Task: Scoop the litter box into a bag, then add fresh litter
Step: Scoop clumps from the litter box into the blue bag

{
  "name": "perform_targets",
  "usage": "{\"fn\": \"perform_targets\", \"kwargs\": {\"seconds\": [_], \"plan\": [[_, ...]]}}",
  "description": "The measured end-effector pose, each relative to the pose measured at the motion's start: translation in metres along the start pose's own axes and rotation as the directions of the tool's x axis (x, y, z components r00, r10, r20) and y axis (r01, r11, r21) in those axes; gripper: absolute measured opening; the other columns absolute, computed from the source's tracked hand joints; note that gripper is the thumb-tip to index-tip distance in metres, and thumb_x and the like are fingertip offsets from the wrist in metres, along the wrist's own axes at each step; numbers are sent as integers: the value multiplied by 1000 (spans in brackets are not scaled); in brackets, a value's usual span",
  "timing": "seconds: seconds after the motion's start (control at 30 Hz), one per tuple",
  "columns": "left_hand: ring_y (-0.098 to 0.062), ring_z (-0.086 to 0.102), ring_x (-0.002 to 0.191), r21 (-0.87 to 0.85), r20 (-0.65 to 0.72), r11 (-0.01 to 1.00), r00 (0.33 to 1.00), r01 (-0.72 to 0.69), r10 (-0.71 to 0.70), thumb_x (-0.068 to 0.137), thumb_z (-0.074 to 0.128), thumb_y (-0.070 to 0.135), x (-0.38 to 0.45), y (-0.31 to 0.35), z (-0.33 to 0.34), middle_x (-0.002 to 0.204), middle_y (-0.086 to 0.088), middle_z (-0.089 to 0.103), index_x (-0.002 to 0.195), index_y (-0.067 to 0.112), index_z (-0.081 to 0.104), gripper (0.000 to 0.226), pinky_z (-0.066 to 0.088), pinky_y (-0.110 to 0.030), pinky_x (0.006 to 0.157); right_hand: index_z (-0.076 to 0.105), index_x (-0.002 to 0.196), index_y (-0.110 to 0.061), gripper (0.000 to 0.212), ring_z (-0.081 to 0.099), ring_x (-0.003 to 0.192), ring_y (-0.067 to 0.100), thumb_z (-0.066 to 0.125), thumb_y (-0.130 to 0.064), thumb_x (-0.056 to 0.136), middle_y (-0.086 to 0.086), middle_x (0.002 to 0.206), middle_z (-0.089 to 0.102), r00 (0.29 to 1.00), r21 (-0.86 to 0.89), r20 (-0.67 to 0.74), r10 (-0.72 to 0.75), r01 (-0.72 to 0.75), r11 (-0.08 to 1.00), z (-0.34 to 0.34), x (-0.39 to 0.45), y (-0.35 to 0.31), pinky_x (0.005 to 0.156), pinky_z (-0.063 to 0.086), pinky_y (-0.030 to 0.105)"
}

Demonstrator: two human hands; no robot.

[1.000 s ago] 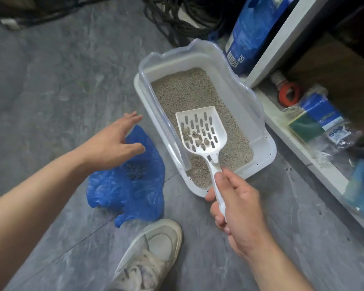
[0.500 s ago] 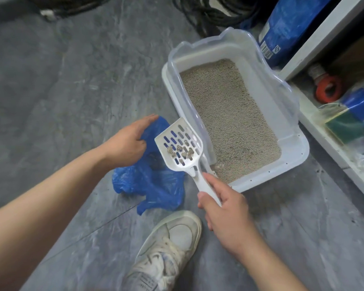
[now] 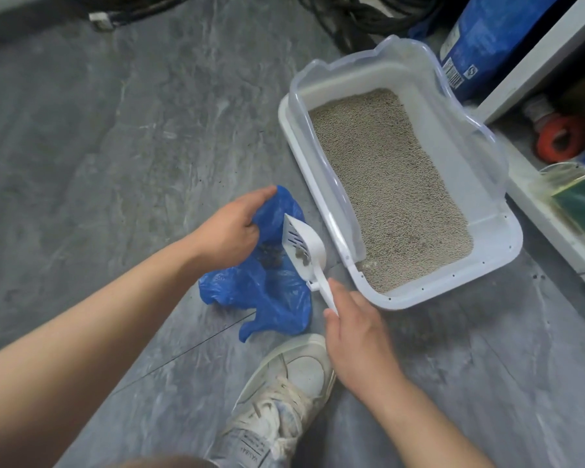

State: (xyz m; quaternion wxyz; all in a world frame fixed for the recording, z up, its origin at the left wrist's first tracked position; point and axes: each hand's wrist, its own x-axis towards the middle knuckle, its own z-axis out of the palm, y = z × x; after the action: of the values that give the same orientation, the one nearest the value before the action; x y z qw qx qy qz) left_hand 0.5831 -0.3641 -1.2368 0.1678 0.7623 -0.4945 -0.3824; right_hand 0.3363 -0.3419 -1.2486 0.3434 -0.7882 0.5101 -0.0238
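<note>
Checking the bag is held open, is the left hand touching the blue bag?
Touching. The head view shows the left hand gripping the blue bag's upper edge, fingers curled over it with no gap.

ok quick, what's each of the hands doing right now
Left hand: holding the rim of the blue bag open.
Right hand: gripping the handle of the white litter scoop, tipped over the bag.

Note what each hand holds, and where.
Left hand holds the blue bag open by its rim; right hand grips the scoop handle.
</note>
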Motion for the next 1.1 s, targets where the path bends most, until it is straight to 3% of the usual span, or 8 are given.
{"fn": "perform_targets", "kwargs": {"seconds": [0.57,1.1], "plan": [[-6,21,152,-20,18,1000,1000,12,-11,89,31,-12,1,2,2,167,4,26,161,16,26,78,12,-11,114,49,144,-12,55,60,93,34,39,-27,92,9,105,60,999,-69,-39,-23,20,997,4,-2,2,80,52,46],[-7,20,152,-35,22,999,999,32,-31,91,31,-12,-1,6,1,167,6,24,162,18,23,77,12,-10,111,48,145,-13,50,59,80,27,55,-15,96,3,97,57,995,-102,-71,-63,56,993,3,-9,0,68,48,40]]}}
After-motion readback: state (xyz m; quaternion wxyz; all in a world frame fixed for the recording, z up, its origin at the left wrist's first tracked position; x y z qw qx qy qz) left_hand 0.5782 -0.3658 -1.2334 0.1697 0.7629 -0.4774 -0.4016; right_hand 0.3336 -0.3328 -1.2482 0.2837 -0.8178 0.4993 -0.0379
